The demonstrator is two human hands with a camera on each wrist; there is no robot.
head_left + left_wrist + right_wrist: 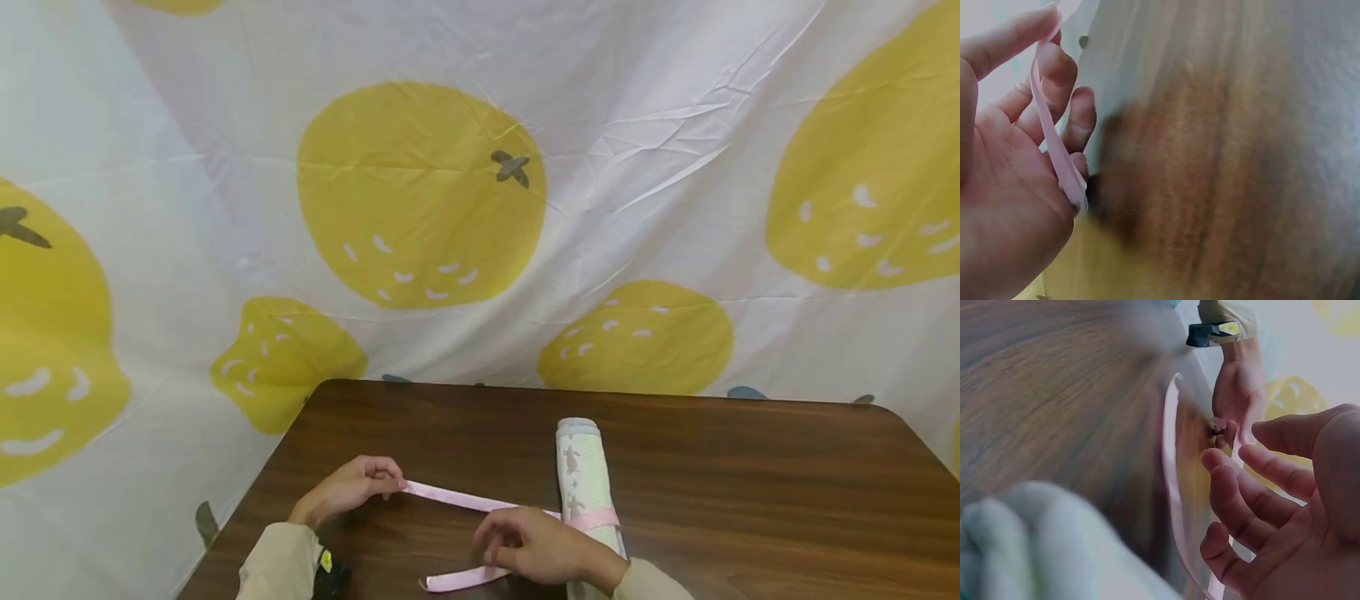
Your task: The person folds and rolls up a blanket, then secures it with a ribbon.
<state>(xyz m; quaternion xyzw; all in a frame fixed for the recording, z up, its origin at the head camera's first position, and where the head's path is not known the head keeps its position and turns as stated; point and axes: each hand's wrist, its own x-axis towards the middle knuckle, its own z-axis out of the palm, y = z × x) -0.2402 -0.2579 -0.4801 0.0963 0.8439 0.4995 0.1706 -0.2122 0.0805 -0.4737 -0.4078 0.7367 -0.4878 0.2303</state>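
A white rolled cloth (585, 462) with a small brown print lies lengthwise on the table, and a pink ribbon (453, 497) crosses around it. Between thumb and fingers my left hand (356, 487) pinches one end of that ribbon, which runs taut toward the roll. In the left wrist view the ribbon's short tail (1054, 140) hangs down across the palm. My right hand (540, 546) is over the ribbon just left of the roll, its fingers loosely bent with nothing gripped. The ribbon's other end (457, 580) trails leftward from beneath it.
The dark wooden table (750, 483) extends to the right of the roll. Behind it hangs a white curtain (600, 208) printed with yellow lemons. A black wrist device (330, 575) with a yellow mark is strapped at the left sleeve.
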